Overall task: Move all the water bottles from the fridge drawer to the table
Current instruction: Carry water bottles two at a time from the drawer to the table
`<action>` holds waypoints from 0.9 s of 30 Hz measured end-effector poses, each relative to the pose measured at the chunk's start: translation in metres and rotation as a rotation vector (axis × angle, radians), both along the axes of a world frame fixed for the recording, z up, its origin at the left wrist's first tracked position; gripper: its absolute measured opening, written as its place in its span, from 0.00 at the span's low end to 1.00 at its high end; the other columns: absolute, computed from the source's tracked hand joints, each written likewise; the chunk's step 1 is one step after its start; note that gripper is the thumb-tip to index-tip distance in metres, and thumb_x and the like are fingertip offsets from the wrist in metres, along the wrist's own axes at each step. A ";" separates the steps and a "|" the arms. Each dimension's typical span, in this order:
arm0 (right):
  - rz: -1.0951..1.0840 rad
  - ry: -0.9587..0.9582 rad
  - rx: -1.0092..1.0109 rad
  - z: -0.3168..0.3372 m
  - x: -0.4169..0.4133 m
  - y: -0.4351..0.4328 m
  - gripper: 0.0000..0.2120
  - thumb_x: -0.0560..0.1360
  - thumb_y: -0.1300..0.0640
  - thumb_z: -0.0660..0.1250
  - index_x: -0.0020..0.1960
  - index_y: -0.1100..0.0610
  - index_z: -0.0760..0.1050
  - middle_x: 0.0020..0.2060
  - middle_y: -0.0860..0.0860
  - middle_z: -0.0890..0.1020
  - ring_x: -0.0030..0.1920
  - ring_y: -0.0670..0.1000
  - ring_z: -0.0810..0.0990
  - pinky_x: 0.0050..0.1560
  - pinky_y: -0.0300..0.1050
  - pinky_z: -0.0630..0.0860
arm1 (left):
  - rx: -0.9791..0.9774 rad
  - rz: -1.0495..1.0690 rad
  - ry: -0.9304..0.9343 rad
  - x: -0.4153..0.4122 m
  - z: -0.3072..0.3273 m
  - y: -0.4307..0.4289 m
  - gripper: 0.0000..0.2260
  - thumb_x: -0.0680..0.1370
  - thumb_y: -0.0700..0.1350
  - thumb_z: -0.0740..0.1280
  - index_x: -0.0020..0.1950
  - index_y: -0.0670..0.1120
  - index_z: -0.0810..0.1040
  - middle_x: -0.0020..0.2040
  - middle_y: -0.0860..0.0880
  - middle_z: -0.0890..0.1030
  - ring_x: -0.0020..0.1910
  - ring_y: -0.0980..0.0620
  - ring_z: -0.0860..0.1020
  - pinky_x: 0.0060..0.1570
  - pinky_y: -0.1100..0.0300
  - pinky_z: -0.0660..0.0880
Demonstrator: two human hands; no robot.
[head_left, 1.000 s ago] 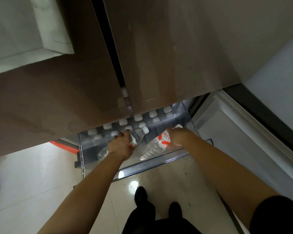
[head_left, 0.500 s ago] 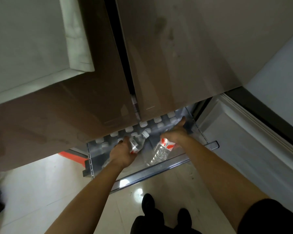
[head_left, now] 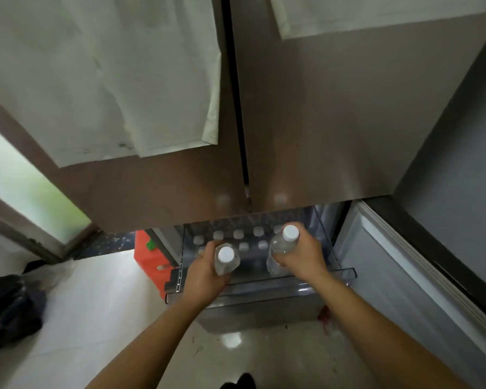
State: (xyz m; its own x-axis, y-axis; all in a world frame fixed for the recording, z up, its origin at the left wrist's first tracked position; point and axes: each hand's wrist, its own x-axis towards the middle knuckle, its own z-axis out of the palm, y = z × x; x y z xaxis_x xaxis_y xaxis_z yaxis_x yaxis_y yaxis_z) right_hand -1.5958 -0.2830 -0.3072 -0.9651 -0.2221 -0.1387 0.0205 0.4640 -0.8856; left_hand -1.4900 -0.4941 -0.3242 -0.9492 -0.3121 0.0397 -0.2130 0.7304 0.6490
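The fridge drawer point(head_left: 264, 287) is pulled out below the brown fridge doors. My left hand point(head_left: 205, 272) grips a clear water bottle point(head_left: 226, 261) with a white cap, held upright above the drawer's front left. In my right hand point(head_left: 303, 255) is a second clear bottle point(head_left: 282, 247), also upright, over the drawer's right side. Several more white-capped bottles point(head_left: 238, 234) stand in rows at the back of the drawer, partly hidden under the doors. No table is in view.
Closed fridge doors point(head_left: 320, 122) with white sheets stuck on them fill the upper view. A grey open door panel point(head_left: 404, 290) runs along the right. An orange box point(head_left: 149, 256) sits left of the drawer, a dark bag point(head_left: 9, 313) on the pale floor at far left.
Both bottles lay tilted in the drawer a second ago; now each is upright and raised in a hand. The view has swung upward and left.
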 end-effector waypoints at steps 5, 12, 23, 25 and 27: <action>0.144 0.211 -0.110 0.024 0.037 -0.006 0.29 0.67 0.62 0.78 0.61 0.42 0.70 0.51 0.42 0.79 0.49 0.43 0.78 0.43 0.25 0.72 | 0.100 0.236 0.186 0.055 0.040 0.020 0.25 0.71 0.50 0.78 0.62 0.59 0.69 0.58 0.57 0.78 0.56 0.56 0.77 0.54 0.63 0.75; 0.462 0.570 -0.214 0.054 0.115 -0.055 0.23 0.69 0.66 0.76 0.61 0.54 0.75 0.64 0.48 0.76 0.63 0.45 0.74 0.63 0.24 0.64 | 0.013 0.487 0.381 0.165 0.092 0.007 0.30 0.70 0.48 0.78 0.69 0.52 0.69 0.63 0.55 0.77 0.59 0.53 0.76 0.58 0.55 0.76; 0.772 0.586 -0.358 0.105 0.336 -0.189 0.28 0.68 0.63 0.76 0.63 0.48 0.69 0.53 0.47 0.78 0.51 0.48 0.76 0.49 0.22 0.65 | -0.105 0.816 0.450 0.433 0.136 -0.075 0.29 0.71 0.52 0.76 0.66 0.65 0.64 0.60 0.63 0.73 0.58 0.57 0.74 0.58 0.54 0.75; 0.814 0.542 -0.376 0.107 0.397 -0.222 0.28 0.67 0.63 0.75 0.60 0.45 0.68 0.51 0.47 0.79 0.49 0.48 0.76 0.47 0.24 0.66 | -0.132 0.894 0.439 0.506 0.137 -0.088 0.29 0.72 0.52 0.76 0.65 0.66 0.64 0.60 0.63 0.73 0.58 0.57 0.73 0.58 0.53 0.75; 0.868 0.493 -0.401 0.107 0.464 -0.254 0.28 0.65 0.63 0.75 0.57 0.43 0.68 0.49 0.46 0.79 0.47 0.45 0.75 0.45 0.25 0.67 | -0.151 0.968 0.437 0.581 0.141 -0.098 0.29 0.71 0.53 0.76 0.66 0.63 0.65 0.62 0.60 0.74 0.59 0.55 0.74 0.58 0.49 0.77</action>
